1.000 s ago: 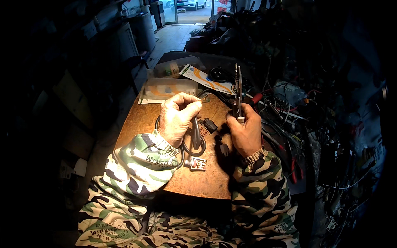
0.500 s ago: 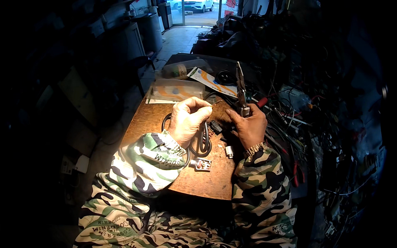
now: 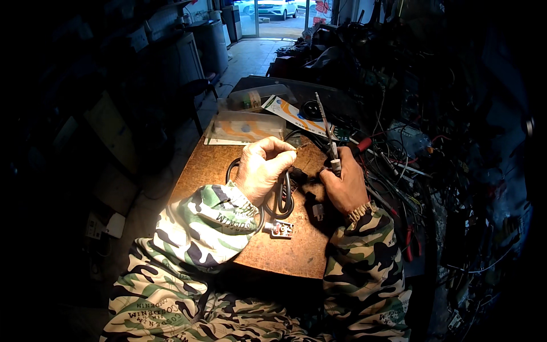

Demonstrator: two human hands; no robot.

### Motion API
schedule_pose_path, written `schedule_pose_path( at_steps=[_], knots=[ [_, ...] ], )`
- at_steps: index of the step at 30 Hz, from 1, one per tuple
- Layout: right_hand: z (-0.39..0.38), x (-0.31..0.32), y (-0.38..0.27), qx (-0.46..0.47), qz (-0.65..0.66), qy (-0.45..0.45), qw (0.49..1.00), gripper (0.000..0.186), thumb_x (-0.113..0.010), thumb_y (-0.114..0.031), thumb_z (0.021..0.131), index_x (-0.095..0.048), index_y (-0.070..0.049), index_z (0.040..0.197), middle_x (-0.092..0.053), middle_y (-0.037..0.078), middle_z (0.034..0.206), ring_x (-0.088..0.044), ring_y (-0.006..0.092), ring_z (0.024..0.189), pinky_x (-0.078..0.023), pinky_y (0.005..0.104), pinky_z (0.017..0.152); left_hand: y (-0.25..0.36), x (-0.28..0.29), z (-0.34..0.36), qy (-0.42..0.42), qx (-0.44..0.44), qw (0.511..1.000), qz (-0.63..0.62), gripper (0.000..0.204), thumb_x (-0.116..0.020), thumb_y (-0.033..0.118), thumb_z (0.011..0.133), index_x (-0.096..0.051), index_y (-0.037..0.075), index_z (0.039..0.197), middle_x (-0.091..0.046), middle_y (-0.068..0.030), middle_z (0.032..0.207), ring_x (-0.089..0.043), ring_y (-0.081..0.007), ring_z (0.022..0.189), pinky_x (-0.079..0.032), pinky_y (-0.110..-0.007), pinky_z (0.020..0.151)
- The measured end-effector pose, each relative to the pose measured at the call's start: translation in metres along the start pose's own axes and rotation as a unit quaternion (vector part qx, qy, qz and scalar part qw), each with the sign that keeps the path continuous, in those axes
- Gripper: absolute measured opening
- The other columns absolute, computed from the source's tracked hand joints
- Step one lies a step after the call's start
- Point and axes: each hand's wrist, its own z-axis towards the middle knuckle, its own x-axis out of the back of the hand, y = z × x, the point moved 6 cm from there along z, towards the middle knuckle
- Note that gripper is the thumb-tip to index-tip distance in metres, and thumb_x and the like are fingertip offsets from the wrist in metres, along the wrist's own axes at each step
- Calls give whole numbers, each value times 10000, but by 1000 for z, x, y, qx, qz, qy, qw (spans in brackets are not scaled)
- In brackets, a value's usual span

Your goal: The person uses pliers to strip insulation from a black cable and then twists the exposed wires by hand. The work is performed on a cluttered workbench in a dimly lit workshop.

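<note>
My left hand (image 3: 262, 165) is closed in a pinch on the end of a black cable (image 3: 288, 202), thin wire ends (image 3: 302, 145) showing beside its fingertips. My right hand (image 3: 347, 182) grips long metal pliers (image 3: 331, 145) upright, tips pointing away from me. Below the hands, on the wooden board (image 3: 262, 259), lies an opened plug part (image 3: 283, 229) with metal contacts inside. A dark plastic piece (image 3: 297, 174) sits between the hands, and a small grey piece (image 3: 318, 212) lies near my right wrist in shadow.
Clear plastic boxes (image 3: 248, 128), an orange-and-white card (image 3: 288, 112) and coiled black cord (image 3: 310, 109) lie at the back. Red-handled tools (image 3: 411, 242) and tangled wires (image 3: 399, 162) crowd the right side. A chair (image 3: 191, 91) stands left, a glass doorway (image 3: 282, 31) ahead.
Both hands appear further right and slightly lower, along with the whole scene. The pliers in my right hand lean more to the left at the tips; my left hand still pinches the cable end.
</note>
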Motion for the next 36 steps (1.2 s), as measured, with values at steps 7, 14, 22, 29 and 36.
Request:
schedule_pose_path(
  at_steps=[7,14,22,29,36],
  knots=[
    [-12,-11,-19,180,-80,85,977,614,-732,-107,720,-498,82,1255,-563,255,1125,-578,402,1064,-472,461,946,-2,1,-3,-6,-20,998,55,144,-704,60,869,-688,-17,989,-693,-48,860,-632,-94,767,-515,-238,704],
    [-20,-14,-27,171,-58,63,981,673,-731,-106,716,-469,78,1308,-550,253,1107,-565,396,1051,-462,461,945,2,-10,-5,-28,-40,998,49,127,-683,27,866,-692,-25,981,-709,-63,903,-637,-101,807,-523,-252,750],
    [-25,-21,-27,174,-77,81,978,644,-741,-117,714,-495,56,1283,-557,238,1089,-563,402,1026,-460,473,920,12,-21,-12,-47,-18,999,13,175,-698,60,858,-696,-39,1002,-711,-55,903,-634,-108,809,-517,-255,766],
    [-26,-22,-29,176,-80,93,977,616,-739,-122,713,-515,64,1257,-561,242,1069,-565,400,1003,-463,473,908,1,-15,-10,-47,-24,999,6,183,-691,29,852,-708,-34,1023,-725,-65,941,-645,-108,835,-519,-253,782],
    [-27,-21,-29,176,-87,105,975,607,-739,-122,703,-530,70,1239,-561,240,1057,-565,393,983,-464,473,893,4,-18,-11,-62,-22,998,-20,206,-662,-22,844,-691,-51,1045,-721,-80,961,-661,-121,849,-548,-268,792]
  ],
)
